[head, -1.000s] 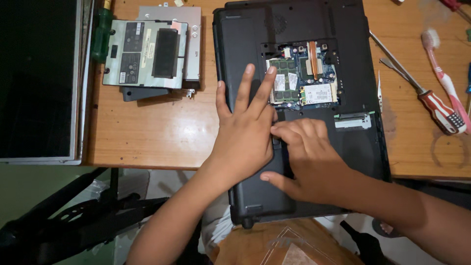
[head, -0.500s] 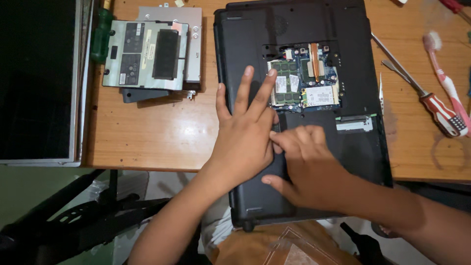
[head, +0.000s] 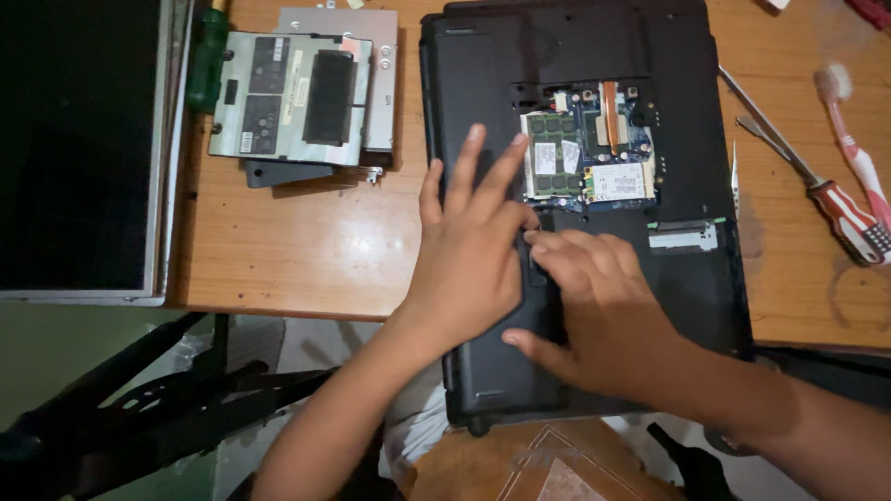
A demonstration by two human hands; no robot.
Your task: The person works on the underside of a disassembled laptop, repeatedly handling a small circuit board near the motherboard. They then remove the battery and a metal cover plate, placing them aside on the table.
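Left hand [head: 469,250] flat, fingers spread on upturned black laptop [head: 668,269] at desk's [head: 297,260] near edge; right hand [head: 599,311] open, fingertips pressing beside exposed circuit boards [head: 587,153].

My wooden desk [head: 297,250] carries the upturned black laptop [head: 575,56] overhanging its near edge, metal drive caddies [head: 297,93] at the far edge, screwdriver [head: 817,176] and toothbrush [head: 854,148] rightward.

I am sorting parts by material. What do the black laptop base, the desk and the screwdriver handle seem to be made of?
Laptop base: probably matte black plastic, dull with no glare.
Desk: wood or wood laminate, orange-brown with visible grain.
Screwdriver handle: likely glossy plastic, striped red and white.
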